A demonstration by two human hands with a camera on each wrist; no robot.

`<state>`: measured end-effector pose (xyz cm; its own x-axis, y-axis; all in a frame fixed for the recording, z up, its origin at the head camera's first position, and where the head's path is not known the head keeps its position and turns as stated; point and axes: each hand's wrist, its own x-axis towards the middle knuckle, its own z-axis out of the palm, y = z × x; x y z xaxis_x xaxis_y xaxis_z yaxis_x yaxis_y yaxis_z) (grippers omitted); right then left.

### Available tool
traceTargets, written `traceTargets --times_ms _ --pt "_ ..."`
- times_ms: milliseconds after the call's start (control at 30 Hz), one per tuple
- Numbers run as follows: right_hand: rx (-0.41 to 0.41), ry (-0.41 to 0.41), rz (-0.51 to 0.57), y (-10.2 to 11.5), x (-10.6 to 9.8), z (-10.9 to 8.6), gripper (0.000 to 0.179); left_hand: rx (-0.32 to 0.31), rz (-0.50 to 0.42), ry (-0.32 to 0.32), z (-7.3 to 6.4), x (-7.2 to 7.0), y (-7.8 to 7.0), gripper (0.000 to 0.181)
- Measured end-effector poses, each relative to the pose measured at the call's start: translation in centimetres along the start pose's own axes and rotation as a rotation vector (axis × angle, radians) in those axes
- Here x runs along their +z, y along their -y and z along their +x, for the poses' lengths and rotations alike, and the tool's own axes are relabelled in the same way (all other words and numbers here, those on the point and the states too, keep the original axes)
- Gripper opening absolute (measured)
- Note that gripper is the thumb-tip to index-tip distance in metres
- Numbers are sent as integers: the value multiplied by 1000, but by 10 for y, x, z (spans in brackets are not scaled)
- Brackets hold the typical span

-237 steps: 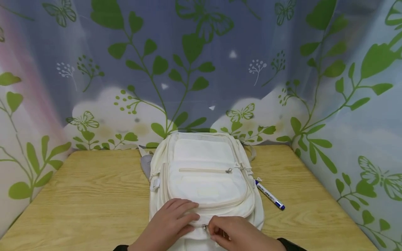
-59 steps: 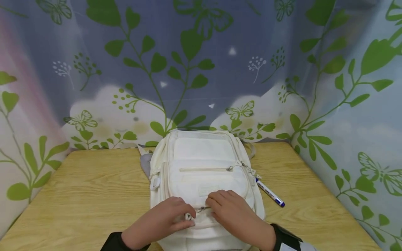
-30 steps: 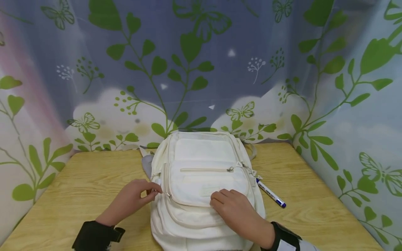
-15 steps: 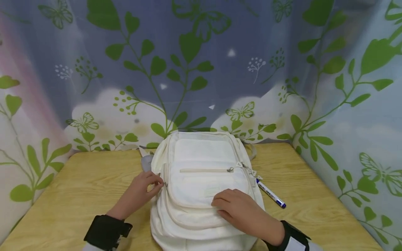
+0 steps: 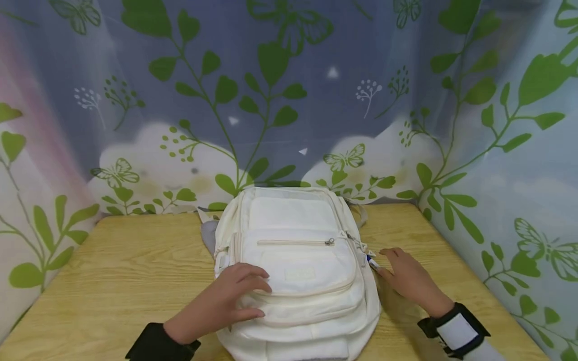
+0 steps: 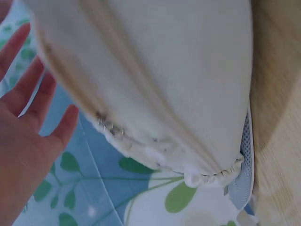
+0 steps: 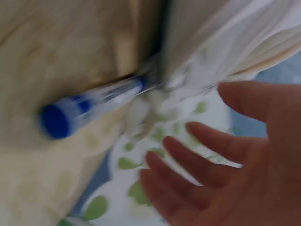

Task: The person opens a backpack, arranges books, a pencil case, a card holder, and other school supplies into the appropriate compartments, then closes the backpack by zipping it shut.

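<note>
A cream-white backpack [image 5: 293, 260] lies on its back on the table, front pockets up. My left hand [image 5: 226, 301] is at its lower left front with fingers spread and slightly bent, holding nothing. The left wrist view shows those fingers [image 6: 40, 89] beside the bag's side and its zipper pulls [image 6: 109, 125]. To the right of the bag, my right hand [image 5: 411, 281] hovers over a white marker with blue ends [image 5: 373, 261], partly covering it. In the right wrist view the marker [image 7: 99, 101] lies apart from the extended fingers [image 7: 188, 160], blurred.
The wood-grain table [image 5: 135, 271] extends on both sides of the bag. A grey strap piece [image 5: 208, 234] sticks out at the bag's left, and a strap loop [image 5: 363, 215] at the right. A leaf-patterned curtain [image 5: 289, 100] surrounds the back and sides.
The left hand drew a zipper pull from the bag's front up its left side, then let go and came back to the front. The right hand left the bag's front for the marker.
</note>
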<state>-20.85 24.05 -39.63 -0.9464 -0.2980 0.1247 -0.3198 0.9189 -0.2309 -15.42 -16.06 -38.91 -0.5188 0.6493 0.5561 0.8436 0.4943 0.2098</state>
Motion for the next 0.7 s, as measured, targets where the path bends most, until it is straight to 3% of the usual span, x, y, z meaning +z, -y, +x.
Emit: traceTargets --times_ms 100,200,367,533,600,700 --pt "117 142 27 -18 8 2 48 33 45 15 1 6 -2 24" --pt "144 197 35 -25 14 4 38 39 72 1 2 7 -1 24" --pt "96 157 7 -29 20 7 21 23 113 -21 5 6 1 21" --pt "83 121 -7 -30 20 10 18 -55 181 -21 9 5 -3 8" --pt "84 109 31 -30 17 10 18 -108 203 -12 12 4 -5 5" --pt "72 88 195 -25 2 7 18 -190 202 -15 16 -1 -10 7"
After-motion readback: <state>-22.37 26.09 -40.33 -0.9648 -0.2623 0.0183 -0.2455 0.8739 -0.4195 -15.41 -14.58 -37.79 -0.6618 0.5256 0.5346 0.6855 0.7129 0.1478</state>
